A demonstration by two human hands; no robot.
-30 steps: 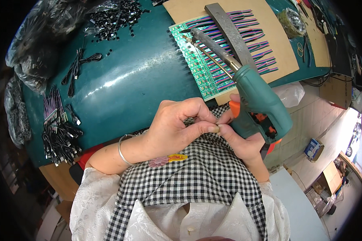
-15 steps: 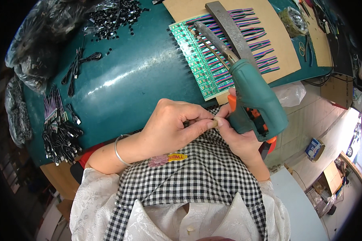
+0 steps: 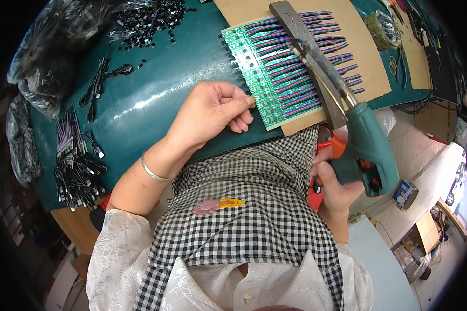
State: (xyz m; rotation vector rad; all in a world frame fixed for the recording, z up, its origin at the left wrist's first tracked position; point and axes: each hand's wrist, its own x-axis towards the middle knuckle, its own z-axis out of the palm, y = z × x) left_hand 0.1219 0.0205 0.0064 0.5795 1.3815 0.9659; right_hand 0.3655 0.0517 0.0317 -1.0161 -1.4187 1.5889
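Note:
My left hand [image 3: 208,111] is over the green mat, at the near left edge of a panel of green circuit boards [image 3: 257,85]. Its thumb and forefinger are pinched together at the panel's edge; whatever they hold is too small to make out. At the right, my right hand [image 3: 339,187] grips a green soldering gun [image 3: 371,140] with an orange trigger. The gun's metal barrel and thin rod point up and left, above a grey metal bar [image 3: 306,49]. That bar lies across the rows of coloured wires [image 3: 342,70] fanning out from the panel.
Brown board [image 3: 368,46] lies under the panel. On the green mat [image 3: 155,78] are a heap of small black connectors [image 3: 148,23], black cables [image 3: 96,85] and a cable bundle [image 3: 78,176]. Dark plastic bags [image 3: 52,57] stand far left. A coil of wire [image 3: 383,28] is far right.
My hands have come apart. The left has moved up and away to the panel's edge. The right has shifted to the right and down with the soldering gun.

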